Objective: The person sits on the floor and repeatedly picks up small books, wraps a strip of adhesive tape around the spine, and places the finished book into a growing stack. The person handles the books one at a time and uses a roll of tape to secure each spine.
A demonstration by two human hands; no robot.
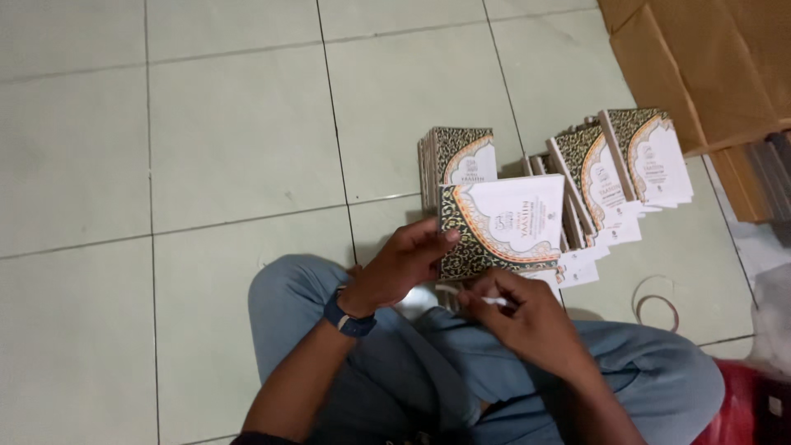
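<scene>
The small white booklet with a green-and-gold patterned border (504, 227) sits near the middle of the view, held up on edge above the person's lap. The left hand (401, 265) grips its lower left corner, thumb on the cover and the other fingers curled behind. Whether it is 1 booklet or a thin bundle cannot be told from here.

At 6 o'clock from the booklet, the right hand (519, 317) has its fingertips pinched together on something thin and white (494, 302), too small to identify; the other fingers are curled in, not spread.

As a judgement of progress: the work looks partly done. At 12 o'clock from the held booklet stands 1 neat upright stack of matching booklets (456, 162), and at 2 o'clock a longer fanned row of the same booklets (614, 177) leans across the pale green tiled floor (206, 148). Which group is finished and which is waiting cannot be told.

At 4 o'clock a few thin rubber bands (656, 303) lie on the floor. Brown cardboard (692, 66) fills the 1 o'clock corner, and a red bag-like thing (737, 408) sits at 5 o'clock. The person sits cross-legged in blue jeans (643, 371), with a dark blue wristband (346, 320) on the left wrist.
</scene>
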